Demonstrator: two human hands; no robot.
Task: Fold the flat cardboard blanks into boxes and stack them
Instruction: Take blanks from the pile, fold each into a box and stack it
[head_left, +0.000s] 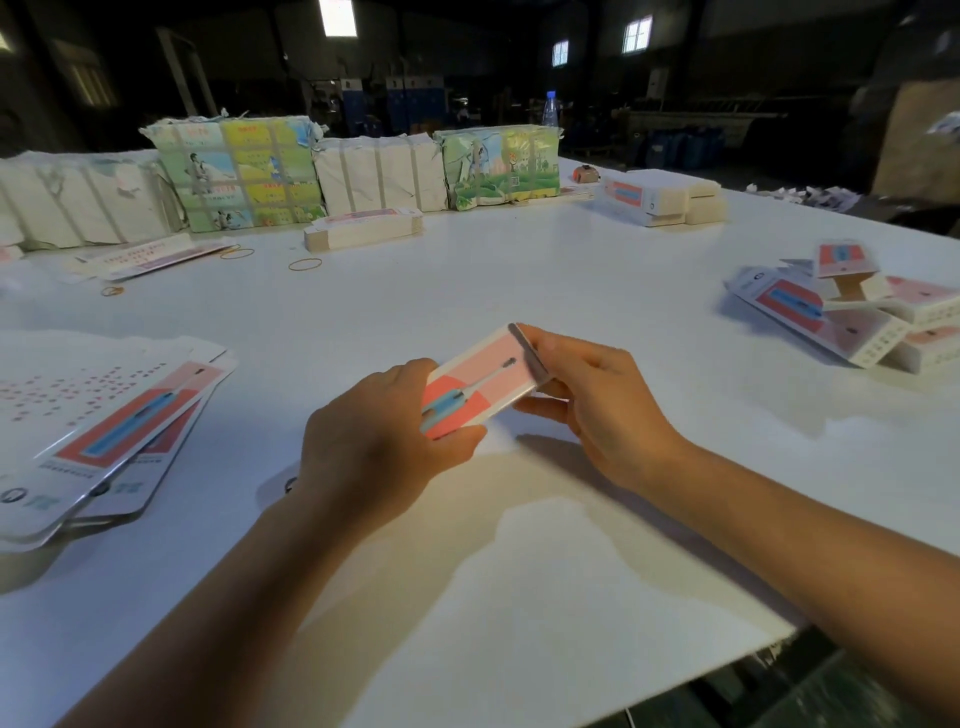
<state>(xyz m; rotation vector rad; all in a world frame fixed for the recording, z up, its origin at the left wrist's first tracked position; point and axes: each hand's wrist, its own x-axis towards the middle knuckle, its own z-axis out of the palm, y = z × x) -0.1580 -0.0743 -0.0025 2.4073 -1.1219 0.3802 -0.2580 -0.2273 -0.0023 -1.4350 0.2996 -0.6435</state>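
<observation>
At the far left of the white table (571, 291), a loose pile of flat blanks (104, 431) lay fanned out near the table's edge, printed face up with a pink panel and a blue toothbrush picture. Behind them, along the far side, stood wrapped bundles (236, 171) of paper stock, some plain white, some printed in green and yellow, and a few rubber bands (305, 264) lay scattered on the surface in front of them. A low stack of banded blanks (363, 231) sat just in front of the middle bundles. Near the centre, held above the table, was the box (480, 382), pink and white with the same toothbrush print, tilted so its far end pointed up and to the right. The left hand (374, 441) gripped its near end, fingers curled over the top and the thumb beneath. The right hand (597, 400) held the far end, its thumb pressing on the end flap and its fingers curled under the box's side. Farther back to the right, a clear plastic bottle (550, 109) stood behind the bundles, and another stack of white blanks (660, 200) rested on the table. At the right edge, a heap of folded boxes (852, 317) lay tumbled on one another, touching and at mixed angles.
</observation>
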